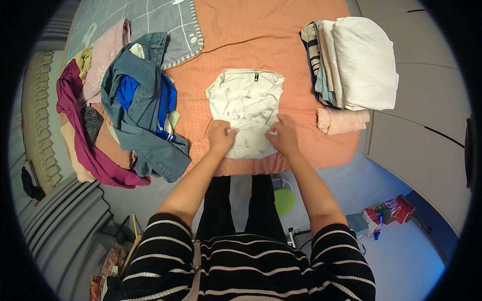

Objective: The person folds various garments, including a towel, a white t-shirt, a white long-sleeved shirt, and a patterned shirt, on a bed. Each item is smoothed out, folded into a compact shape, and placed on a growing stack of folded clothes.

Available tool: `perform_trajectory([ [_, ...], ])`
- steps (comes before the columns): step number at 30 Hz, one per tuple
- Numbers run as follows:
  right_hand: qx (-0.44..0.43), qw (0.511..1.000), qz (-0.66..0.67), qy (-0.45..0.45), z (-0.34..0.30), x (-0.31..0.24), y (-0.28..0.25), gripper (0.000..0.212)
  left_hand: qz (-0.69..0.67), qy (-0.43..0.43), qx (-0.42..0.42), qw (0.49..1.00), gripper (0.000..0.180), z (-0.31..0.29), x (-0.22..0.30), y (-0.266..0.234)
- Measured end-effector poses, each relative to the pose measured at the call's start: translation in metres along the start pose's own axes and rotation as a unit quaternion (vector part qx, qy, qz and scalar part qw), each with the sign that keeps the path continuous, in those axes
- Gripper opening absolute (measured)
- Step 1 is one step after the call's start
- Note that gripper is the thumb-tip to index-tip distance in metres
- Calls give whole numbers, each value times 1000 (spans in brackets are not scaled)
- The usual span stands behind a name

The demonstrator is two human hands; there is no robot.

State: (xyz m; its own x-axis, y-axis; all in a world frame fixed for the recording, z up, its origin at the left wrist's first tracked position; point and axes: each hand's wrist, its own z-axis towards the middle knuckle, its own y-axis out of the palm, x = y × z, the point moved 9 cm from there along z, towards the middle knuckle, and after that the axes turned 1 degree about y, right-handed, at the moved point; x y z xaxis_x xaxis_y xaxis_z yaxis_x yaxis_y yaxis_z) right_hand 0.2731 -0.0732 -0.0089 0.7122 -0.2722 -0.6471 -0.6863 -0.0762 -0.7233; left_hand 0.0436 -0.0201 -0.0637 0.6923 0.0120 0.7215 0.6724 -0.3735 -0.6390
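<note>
A white shirt (245, 103) lies wrinkled in front of me, roughly rectangular, with a small dark label near its far edge. My left hand (221, 136) grips its left side close to the near end, thumb pointing inward over the fabric. On the opposite side my right hand (284, 135) pinches the right edge at about the same height. Both hands are closed on the cloth, and the fingertips under it are partly hidden. Smoother fabric shows between the hands, while the far part is creased.
The shirt rests on an orange bedspread (241, 30). To the left is a loose heap with blue jeans (135, 108) and a magenta garment (93, 150). Folded white clothes (364, 62) are stacked at right, beside a peach roll of cloth (343, 121). A grey blanket (145, 17) covers the far left.
</note>
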Motion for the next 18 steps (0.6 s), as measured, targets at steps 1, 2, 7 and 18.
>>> perform_trajectory([
  [1,-47,991,112,55,-1,10,5,27,-74,-6,27,997,28,-1,-1,-11],
  [2,-93,964,222,109,-2,16,11,26,-148,-12,54,987,26,-3,-2,-22],
  [7,204,970,110,76,15,20,-18,29,-202,-61,154,965,34,-3,-22,-42],
  [18,-162,763,424,461,-115,50,77,34,-355,-394,-194,825,40,-106,-39,24],
])
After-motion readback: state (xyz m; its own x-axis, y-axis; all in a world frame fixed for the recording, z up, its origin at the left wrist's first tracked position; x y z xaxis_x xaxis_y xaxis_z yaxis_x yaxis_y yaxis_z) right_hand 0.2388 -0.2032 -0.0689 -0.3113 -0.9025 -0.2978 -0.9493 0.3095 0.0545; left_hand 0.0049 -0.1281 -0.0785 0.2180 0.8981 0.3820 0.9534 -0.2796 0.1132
